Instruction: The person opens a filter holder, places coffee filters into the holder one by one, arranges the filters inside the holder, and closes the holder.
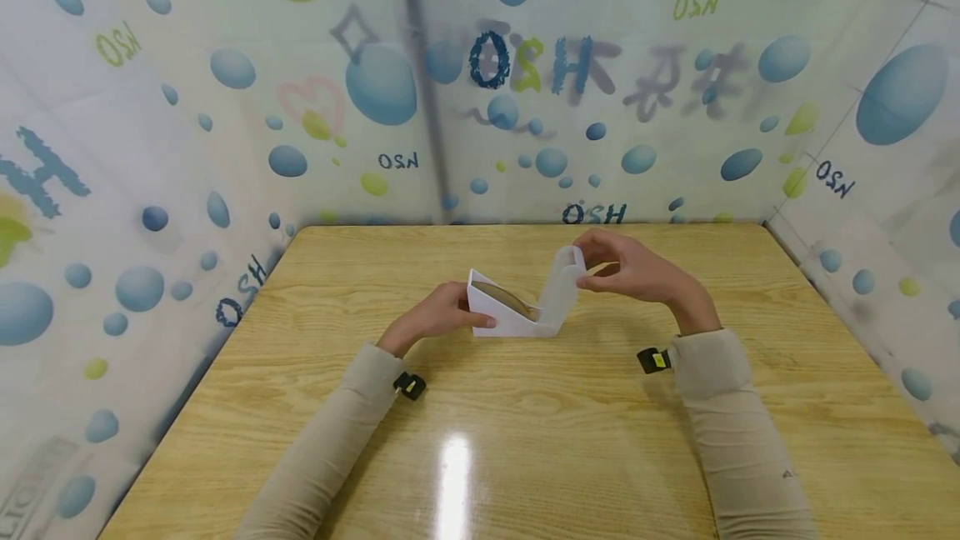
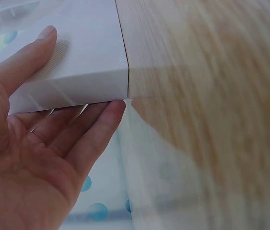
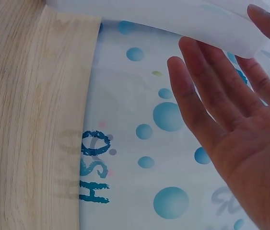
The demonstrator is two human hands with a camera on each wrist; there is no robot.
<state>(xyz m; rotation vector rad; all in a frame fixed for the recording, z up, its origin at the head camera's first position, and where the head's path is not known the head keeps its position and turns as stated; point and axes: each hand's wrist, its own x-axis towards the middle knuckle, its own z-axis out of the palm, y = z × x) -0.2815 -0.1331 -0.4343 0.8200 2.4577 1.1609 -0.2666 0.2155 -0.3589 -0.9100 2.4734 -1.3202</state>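
Note:
A white box (image 1: pixel 498 317) with a slanted open top stands near the middle of the table, a flat brown piece (image 1: pixel 508 298) showing inside. From its right end a translucent white flap (image 1: pixel 558 294) rises up and to the right. My left hand (image 1: pixel 444 309) holds the box's left end, the thumb across the near side. In the left wrist view, the fingers of that hand (image 2: pixel 53 139) lie along the end wall (image 2: pixel 77 88). At the flap's top edge, my right hand (image 1: pixel 626 267) grips it between thumb and fingers; the right wrist view shows the flap (image 3: pixel 173 19) overhead.
A wooden table (image 1: pixel 525 423) carries the box, with a bright light reflection toward its near edge. White sheeting (image 1: pixel 450 132) printed with blue and green drops encloses the back and both sides. Each sleeve cuff has a small black device (image 1: pixel 654 360) beside it.

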